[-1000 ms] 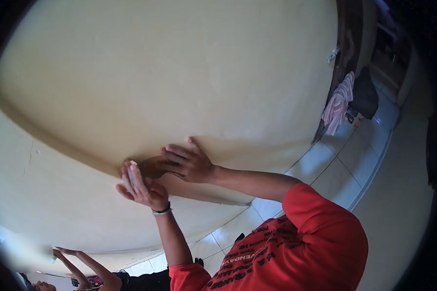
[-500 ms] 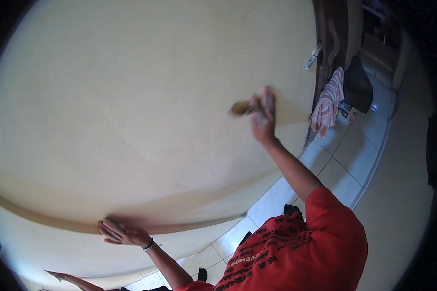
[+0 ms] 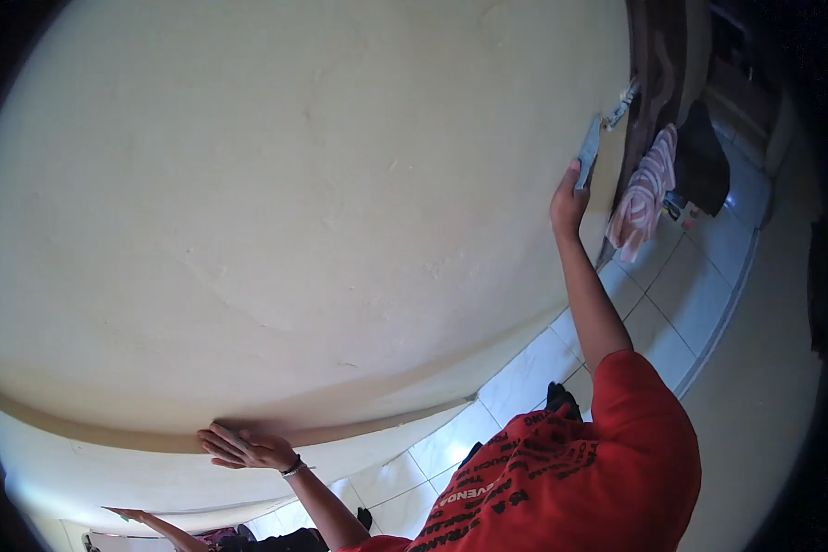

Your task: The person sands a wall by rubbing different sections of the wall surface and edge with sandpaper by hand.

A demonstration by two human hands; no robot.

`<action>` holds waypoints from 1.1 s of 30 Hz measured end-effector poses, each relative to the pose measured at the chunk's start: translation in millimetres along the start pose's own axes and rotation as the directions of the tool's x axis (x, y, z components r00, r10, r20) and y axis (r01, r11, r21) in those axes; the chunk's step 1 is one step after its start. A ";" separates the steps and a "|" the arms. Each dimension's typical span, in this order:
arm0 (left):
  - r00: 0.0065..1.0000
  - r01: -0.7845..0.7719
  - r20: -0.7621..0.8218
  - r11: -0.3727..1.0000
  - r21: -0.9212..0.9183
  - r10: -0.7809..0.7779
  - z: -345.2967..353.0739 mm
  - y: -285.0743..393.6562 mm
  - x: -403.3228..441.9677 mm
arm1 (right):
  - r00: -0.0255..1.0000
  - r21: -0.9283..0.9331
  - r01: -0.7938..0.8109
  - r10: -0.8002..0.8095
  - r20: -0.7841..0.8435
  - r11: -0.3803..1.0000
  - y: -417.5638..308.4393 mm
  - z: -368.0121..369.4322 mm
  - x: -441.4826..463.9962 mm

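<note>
My left hand [image 3: 239,448] lies flat with its fingers stretched out along the edge of a ledge on the cream wall [image 3: 276,221]; a bracelet is on that wrist. It holds nothing that I can see. My right arm reaches up to the far right side of the wall. There my right hand [image 3: 570,198] grips a thin pale blue-grey sheet [image 3: 589,152], which looks like sandpaper, between thumb and fingers. Its upper end is close to a knotted cloth strip [image 3: 623,106] by the dark wooden frame [image 3: 651,101]. Most fingers of this hand are hidden.
A pink-and-white striped cloth [image 3: 646,189] hangs beside the frame, with a black item [image 3: 702,161] behind it. White floor tiles [image 3: 658,340] run below the wall. At the lower left, another person's hand [image 3: 138,517] holds a brownish sheet [image 3: 120,510].
My right hand has moved right and slightly up across the wall, carrying the sheet to the frame side. Its pale face now shows instead of brown. My left hand stays on the ledge.
</note>
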State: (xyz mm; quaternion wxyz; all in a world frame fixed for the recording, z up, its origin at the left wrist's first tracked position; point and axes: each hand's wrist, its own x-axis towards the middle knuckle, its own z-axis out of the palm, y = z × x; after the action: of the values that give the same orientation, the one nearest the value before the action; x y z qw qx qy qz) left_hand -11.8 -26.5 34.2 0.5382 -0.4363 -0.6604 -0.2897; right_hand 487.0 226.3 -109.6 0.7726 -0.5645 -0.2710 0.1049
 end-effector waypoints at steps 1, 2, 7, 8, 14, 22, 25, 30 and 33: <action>1.000 0.006 -0.010 1.000 0.003 -0.006 -1.0 0.3 0.2 | 0.998 0.005 0.064 -0.064 -0.024 0.998 -2.4 6.3 -7.1; 1.000 -0.018 0.000 1.000 0.002 0.018 -1.5 0.9 -0.1 | 0.993 0.012 0.112 -0.112 -0.028 0.994 -3.7 8.8 -14.5; 0.998 -0.058 -0.001 0.992 -0.114 0.058 0.5 -8.3 -12.9 | 0.960 -0.021 0.269 -0.270 -0.071 0.963 -70.2 26.0 -97.1; 0.998 -0.058 -0.038 0.986 -0.156 0.053 0.8 -6.7 -13.8 | 0.937 -0.051 0.347 -0.348 -0.013 0.936 -85.0 28.8 -119.9; 0.997 -0.059 -0.065 0.948 -0.312 0.041 6.5 -9.6 -22.0 | 0.797 -0.046 0.565 -0.530 0.291 0.824 -117.9 49.4 -280.6; 1.000 -0.005 0.015 0.927 -0.376 0.012 0.2 -12.2 -20.7 | 0.521 0.122 0.703 -0.624 0.582 0.701 -117.5 56.6 -484.9; 0.998 0.001 0.055 0.922 -0.386 0.022 -3.3 -13.2 -20.2 | 0.467 0.091 0.783 -0.679 0.567 0.615 -119.5 58.5 -494.3; 0.999 0.026 0.046 0.933 -0.359 -0.009 -3.7 -9.3 -18.5 | 0.539 0.094 0.700 -0.610 0.580 0.708 -123.6 49.6 -445.0; 0.999 0.015 0.031 0.960 -0.279 -0.006 -5.5 -5.5 -17.7 | 0.680 0.043 0.593 -0.529 0.508 0.804 -132.3 47.2 -387.3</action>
State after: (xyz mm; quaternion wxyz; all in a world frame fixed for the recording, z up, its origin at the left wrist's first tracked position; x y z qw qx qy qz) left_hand -13.5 -38.4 19.0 0.4597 -0.5086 -0.6233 -0.3763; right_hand 120.8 38.4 -92.8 0.6339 -0.4544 -0.6257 -0.0131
